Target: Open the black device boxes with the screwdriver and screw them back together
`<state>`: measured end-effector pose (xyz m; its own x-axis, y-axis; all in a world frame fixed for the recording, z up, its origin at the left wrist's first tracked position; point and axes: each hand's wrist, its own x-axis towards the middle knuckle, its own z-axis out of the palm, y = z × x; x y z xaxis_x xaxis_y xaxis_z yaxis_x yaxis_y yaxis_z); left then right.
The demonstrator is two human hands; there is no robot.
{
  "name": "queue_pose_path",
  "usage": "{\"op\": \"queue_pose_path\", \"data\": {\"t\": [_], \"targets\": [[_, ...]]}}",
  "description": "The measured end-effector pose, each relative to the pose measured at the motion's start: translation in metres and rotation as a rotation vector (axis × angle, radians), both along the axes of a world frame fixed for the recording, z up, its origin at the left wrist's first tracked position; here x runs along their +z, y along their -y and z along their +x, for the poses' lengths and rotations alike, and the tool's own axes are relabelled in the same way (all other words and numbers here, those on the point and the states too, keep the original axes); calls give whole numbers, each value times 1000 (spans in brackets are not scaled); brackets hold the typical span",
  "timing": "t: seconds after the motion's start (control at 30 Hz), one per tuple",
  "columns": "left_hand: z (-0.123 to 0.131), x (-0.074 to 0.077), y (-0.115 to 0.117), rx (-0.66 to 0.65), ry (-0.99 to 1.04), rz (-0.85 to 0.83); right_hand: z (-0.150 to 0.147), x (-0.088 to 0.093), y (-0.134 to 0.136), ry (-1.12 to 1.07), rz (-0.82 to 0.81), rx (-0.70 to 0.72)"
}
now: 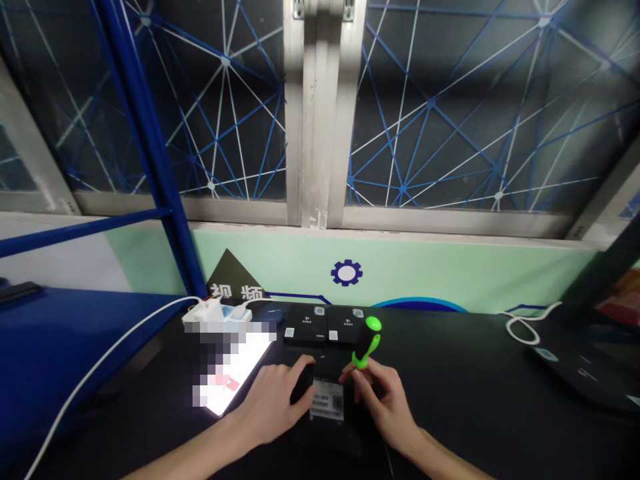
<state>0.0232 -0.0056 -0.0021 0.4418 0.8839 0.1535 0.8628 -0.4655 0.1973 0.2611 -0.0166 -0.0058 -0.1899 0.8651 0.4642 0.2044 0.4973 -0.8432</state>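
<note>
My left hand [273,400] lies on the left side of a flat black device [327,408] with a white label, fingers curled over its edge and holding it on the black table [450,387]. My right hand [383,393] is closed round a screwdriver with a green and black handle [367,341], held upright with its tip down on the device's upper right part.
Two small black boxes [327,325] sit just behind the device. A lit phone screen [233,370] lies to the left, with a white power strip [217,315] and white cable [100,363]. Another white cable [523,327] and a dark device [585,370] lie at right. A blue frame post [145,147] stands at left.
</note>
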Motion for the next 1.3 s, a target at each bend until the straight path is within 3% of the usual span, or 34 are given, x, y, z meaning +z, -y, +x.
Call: {"op": "queue_pose_path", "data": {"t": [0.17,0.43,0.7,1.13,1.3], "targets": [[0,-1,1,5,5,4,1,-4,-5,51,93,-125],[0,-2,-2,-8,23,-3,-2,-13,-9,-203,-152,-28],[0,2,-4,-2,54,-34,-2,-4,-5,-197,-121,-14],[11,29,-18,-18,48,-162,2,-3,0,-60,0,9],[13,28,-19,-11,78,-138,3,-2,0,-23,23,24]]}}
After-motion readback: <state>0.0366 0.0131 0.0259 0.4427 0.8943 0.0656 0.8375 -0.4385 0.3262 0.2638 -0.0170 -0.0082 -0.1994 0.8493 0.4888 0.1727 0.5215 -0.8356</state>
